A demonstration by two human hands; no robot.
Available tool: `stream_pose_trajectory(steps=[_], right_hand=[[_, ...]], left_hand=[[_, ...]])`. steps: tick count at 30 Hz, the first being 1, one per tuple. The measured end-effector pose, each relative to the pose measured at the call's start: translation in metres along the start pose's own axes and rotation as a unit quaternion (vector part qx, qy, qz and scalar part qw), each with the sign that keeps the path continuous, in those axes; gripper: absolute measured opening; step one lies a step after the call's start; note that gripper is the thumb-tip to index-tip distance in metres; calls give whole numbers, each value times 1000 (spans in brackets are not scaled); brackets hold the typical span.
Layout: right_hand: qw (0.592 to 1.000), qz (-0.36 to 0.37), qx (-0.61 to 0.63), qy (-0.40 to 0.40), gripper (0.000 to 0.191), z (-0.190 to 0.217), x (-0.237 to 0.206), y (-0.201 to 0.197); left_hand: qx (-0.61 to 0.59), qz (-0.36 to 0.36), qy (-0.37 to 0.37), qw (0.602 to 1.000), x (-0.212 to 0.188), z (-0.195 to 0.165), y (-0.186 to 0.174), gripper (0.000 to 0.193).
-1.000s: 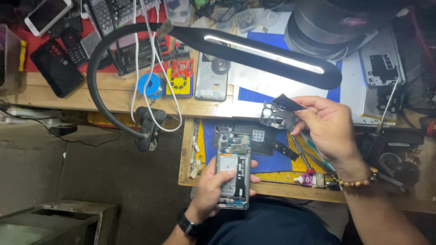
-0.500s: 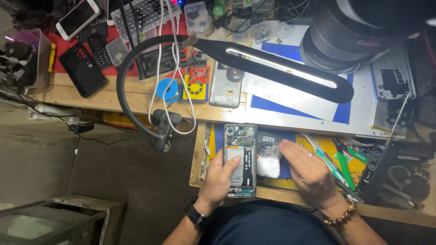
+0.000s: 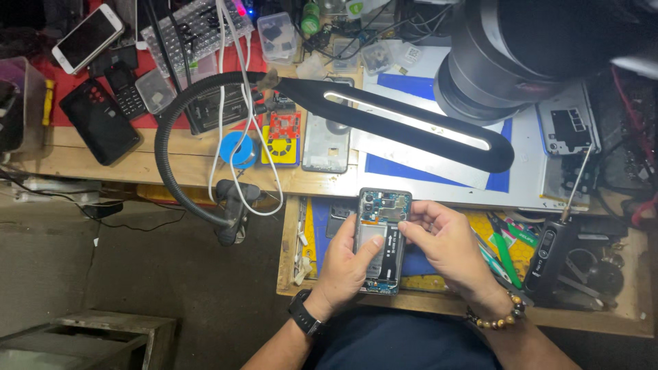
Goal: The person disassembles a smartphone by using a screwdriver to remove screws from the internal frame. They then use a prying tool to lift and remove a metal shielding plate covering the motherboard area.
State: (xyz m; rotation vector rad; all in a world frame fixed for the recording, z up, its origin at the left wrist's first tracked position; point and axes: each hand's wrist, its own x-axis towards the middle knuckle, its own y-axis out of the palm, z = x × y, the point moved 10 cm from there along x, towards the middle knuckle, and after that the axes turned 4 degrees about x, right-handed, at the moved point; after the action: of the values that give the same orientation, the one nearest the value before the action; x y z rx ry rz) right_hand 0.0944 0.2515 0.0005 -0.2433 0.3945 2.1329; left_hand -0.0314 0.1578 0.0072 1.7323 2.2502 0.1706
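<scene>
I see the opened smartphone point(image 3: 381, 236) low over the pull-out worktop tray point(image 3: 288, 240), back cover off, circuit board and battery exposed. My left hand point(image 3: 346, 264) closes its grip around the phone's lower left edge, thumb across the battery. My right hand point(image 3: 442, 240) pinches at the phone's right edge, near the board; what the fingertips hold I cannot tell. Disassembly looks partway: cover removed, internals still seated. Further out, a black electric screwdriver point(image 3: 548, 253) and green tweezers point(image 3: 506, 248) lie right. Clear plastic parts boxes point(image 3: 277, 34) sit up top; their contents look like small dark parts.
</scene>
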Motion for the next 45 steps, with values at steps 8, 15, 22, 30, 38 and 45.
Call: stream_pose_trajectory(steps=[8,15,22,30,38,45], right_hand=[[996,16,85,28,22,-6,12,3],[997,29,75,0,21,1,12,5],[1000,8,13,-5,21,10,11,5],[950,-29,-230,-208,23,85,-13,23],[895,-69,-346,-272,20,107,-19,29],[937,-96,-256,-216,17,96,-8,11]], left_hand=[[72,-18,-12,997,12,-15,-3,27],[95,-36,22,995,24,-38,2,27],[85,-61,11,994,27,-40,-3,25],[109,-76,22,991,32,-42,-6,27],[112,-72,33,991,37,-43,4,28],[104,-59,47,992,38,-46,12,28]])
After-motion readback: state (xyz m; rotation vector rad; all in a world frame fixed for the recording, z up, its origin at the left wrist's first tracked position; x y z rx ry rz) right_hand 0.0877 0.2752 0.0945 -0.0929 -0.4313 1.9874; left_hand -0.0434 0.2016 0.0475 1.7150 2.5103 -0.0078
